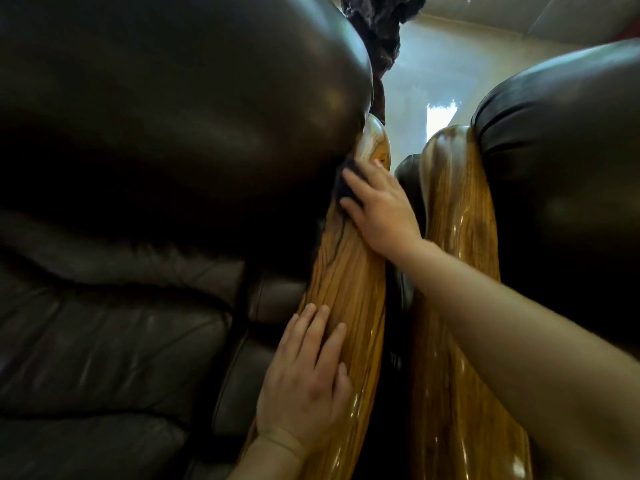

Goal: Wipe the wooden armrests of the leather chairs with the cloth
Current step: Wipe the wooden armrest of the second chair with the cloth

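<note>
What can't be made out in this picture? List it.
- Cloth, head view: mostly hidden under the right hand; its size and fold are unclear.
- Left armrest: near end cut off by the bottom edge; the left hand covers part.
- Right armrest: lower part hidden by the forearm.
- Chair: dark; dust or marks unreadable.

1. Dim overall; the brightest patch sits at upper centre, a pale blown-out opening (pixel 441 114) between the two chairs.
2. Left chair leather (pixel 173 116) soaks up light, sinking to near black at mid-left, with soft sheen streaks across its bulge.
3. Glossy glare runs down the right armrest (pixel 460 209) and flashes white low on the left armrest (pixel 346 278).
4. Strong wide-angle warping: the armrests bow and the forearm (pixel 519 323) at lower right balloons.
5. Everything slightly soft, the left hand (pixel 304 386) mildly blurred.
</note>
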A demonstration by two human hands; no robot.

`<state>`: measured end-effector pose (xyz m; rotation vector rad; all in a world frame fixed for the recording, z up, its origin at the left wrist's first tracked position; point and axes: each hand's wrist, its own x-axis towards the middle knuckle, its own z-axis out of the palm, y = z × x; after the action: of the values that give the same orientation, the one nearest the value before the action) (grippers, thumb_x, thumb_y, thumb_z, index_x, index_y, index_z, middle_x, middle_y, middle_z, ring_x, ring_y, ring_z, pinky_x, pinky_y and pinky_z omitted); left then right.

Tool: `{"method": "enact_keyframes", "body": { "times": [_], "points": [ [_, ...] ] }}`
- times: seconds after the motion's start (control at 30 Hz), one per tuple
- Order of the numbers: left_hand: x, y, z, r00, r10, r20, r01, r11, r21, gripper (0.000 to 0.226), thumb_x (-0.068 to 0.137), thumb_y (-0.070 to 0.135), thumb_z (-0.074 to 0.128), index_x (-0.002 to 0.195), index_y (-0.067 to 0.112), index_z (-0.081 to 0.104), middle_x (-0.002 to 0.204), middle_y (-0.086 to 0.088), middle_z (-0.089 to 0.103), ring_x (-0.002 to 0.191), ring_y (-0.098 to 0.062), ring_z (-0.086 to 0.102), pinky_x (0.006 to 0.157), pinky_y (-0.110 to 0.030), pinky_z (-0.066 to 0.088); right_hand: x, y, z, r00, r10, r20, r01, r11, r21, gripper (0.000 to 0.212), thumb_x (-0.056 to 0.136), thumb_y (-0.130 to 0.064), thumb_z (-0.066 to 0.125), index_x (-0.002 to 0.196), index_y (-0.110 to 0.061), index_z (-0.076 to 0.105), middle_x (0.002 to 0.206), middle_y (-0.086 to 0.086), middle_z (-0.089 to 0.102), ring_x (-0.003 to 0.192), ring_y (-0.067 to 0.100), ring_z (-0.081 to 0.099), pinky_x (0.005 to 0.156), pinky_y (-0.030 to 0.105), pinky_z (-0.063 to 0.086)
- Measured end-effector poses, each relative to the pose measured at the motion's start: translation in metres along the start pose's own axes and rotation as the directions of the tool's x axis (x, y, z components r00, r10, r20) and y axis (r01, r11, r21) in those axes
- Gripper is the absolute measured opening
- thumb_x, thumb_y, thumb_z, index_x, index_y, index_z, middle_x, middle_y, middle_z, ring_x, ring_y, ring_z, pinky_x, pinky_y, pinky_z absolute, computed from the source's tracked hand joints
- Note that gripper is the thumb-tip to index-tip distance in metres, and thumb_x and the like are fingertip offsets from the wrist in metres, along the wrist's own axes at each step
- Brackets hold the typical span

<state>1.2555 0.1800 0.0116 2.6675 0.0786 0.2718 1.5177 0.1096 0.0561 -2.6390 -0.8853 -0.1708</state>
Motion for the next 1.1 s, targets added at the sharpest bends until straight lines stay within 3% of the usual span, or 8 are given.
{"method": "enact_keyframes", "body": {
  "times": [0.1, 0.27, 0.37, 0.5, 0.73, 0.87, 0.97, 1.1],
  "points": [
    [0.000, 0.000, 0.000, 1.000, -0.011, -0.004, 0.011, 1.000, 0.001, 0.048, 0.091, 0.031, 0.046, 0.136, 0.017, 0.053, 0.150, -0.009, 0.045, 0.145, -0.023, 0.031, 0.120, -0.040, 0.022, -0.012, -0.025, 0.012, 1.000, 0.026, 0.017, -0.025, 0.999, -0.046, 0.055, 0.100, -0.042, 0.050, 0.150, -0.018, 0.044, 0.160, 0.010, 0.035, 0.152, 0.033, 0.019, 0.123, 0.050, 0.016],
    [-0.003, 0.002, -0.016, 0.999, 0.033, 0.015, -0.032, 0.999, -0.041, 0.048, 0.091, 0.027, 0.049, 0.135, 0.011, 0.057, 0.148, -0.013, 0.047, 0.145, -0.024, 0.033, 0.119, -0.046, 0.027, -0.100, -0.029, 0.006, 0.918, -0.368, 0.146, 0.381, 0.922, -0.073, 0.053, 0.100, -0.048, 0.046, 0.147, -0.025, 0.046, 0.158, 0.005, 0.040, 0.150, 0.027, 0.028, 0.123, 0.050, 0.020],
    [-0.038, -0.008, -0.022, 0.990, 0.127, 0.060, -0.128, 0.992, 0.017, 0.050, 0.092, 0.030, 0.050, 0.139, 0.014, 0.052, 0.155, -0.010, 0.039, 0.149, -0.022, 0.024, 0.122, -0.046, 0.021, -0.068, -0.016, -0.001, 0.963, -0.228, 0.147, 0.249, 0.958, -0.146, 0.057, 0.101, -0.045, 0.046, 0.152, -0.022, 0.039, 0.163, 0.009, 0.030, 0.152, 0.031, 0.022, 0.124, 0.049, 0.017],
    [-0.106, -0.021, -0.024, 0.990, -0.007, 0.143, -0.012, 0.992, 0.125, 0.064, 0.092, 0.045, 0.047, 0.150, 0.019, 0.036, 0.163, -0.008, 0.021, 0.152, -0.023, 0.011, 0.120, -0.045, 0.022, -0.098, -0.059, 0.013, 0.994, -0.094, 0.052, 0.099, 0.988, -0.115, 0.053, 0.101, -0.041, 0.047, 0.149, -0.020, 0.044, 0.160, 0.009, 0.037, 0.151, 0.033, 0.023, 0.123, 0.051, 0.017],
    [-0.168, -0.027, -0.022, 0.965, 0.067, 0.254, -0.101, 0.987, 0.123, 0.068, 0.089, 0.047, 0.051, 0.150, 0.019, 0.036, 0.160, -0.012, 0.028, 0.152, -0.025, 0.014, 0.118, -0.041, 0.018, -0.264, -0.074, 0.009, 0.784, -0.596, 0.175, 0.601, 0.799, 0.029, 0.045, 0.102, -0.030, 0.051, 0.146, -0.025, 0.046, 0.162, 0.005, 0.032, 0.154, 0.027, 0.016, 0.124, 0.051, 0.015],
    [-0.170, -0.027, -0.030, 0.965, 0.035, 0.262, -0.064, 0.993, 0.102, 0.063, 0.093, 0.050, 0.043, 0.150, 0.024, 0.036, 0.163, -0.005, 0.022, 0.152, -0.018, 0.008, 0.122, -0.040, 0.018, -0.211, -0.090, 0.012, 0.985, -0.166, -0.048, 0.167, 0.986, 0.016, 0.041, 0.100, -0.026, 0.053, 0.140, -0.018, 0.056, 0.154, 0.011, 0.044, 0.148, 0.032, 0.031, 0.119, 0.054, 0.026],
    [-0.167, -0.027, -0.035, 0.965, 0.004, 0.261, -0.022, 0.998, 0.065, 0.062, 0.095, 0.054, 0.029, 0.153, 0.031, 0.028, 0.165, 0.002, 0.010, 0.151, -0.010, -0.005, 0.119, -0.034, 0.005, -0.197, -0.108, 0.020, 0.985, 0.122, -0.122, -0.121, 0.992, 0.019, 0.043, 0.101, -0.023, 0.053, 0.144, -0.017, 0.052, 0.158, 0.009, 0.039, 0.150, 0.031, 0.025, 0.120, 0.053, 0.027],
    [-0.171, -0.032, -0.039, 0.961, 0.062, 0.269, -0.075, 0.997, 0.037, 0.063, 0.095, 0.052, 0.028, 0.154, 0.029, 0.024, 0.165, 0.003, 0.003, 0.148, -0.006, -0.015, 0.118, -0.030, -0.004, -0.257, -0.135, 0.040, 0.975, 0.146, -0.168, -0.152, 0.988, -0.024, 0.049, 0.099, -0.020, 0.052, 0.147, -0.021, 0.044, 0.162, 0.004, 0.031, 0.154, 0.026, 0.013, 0.122, 0.052, 0.023]
  ]
}}
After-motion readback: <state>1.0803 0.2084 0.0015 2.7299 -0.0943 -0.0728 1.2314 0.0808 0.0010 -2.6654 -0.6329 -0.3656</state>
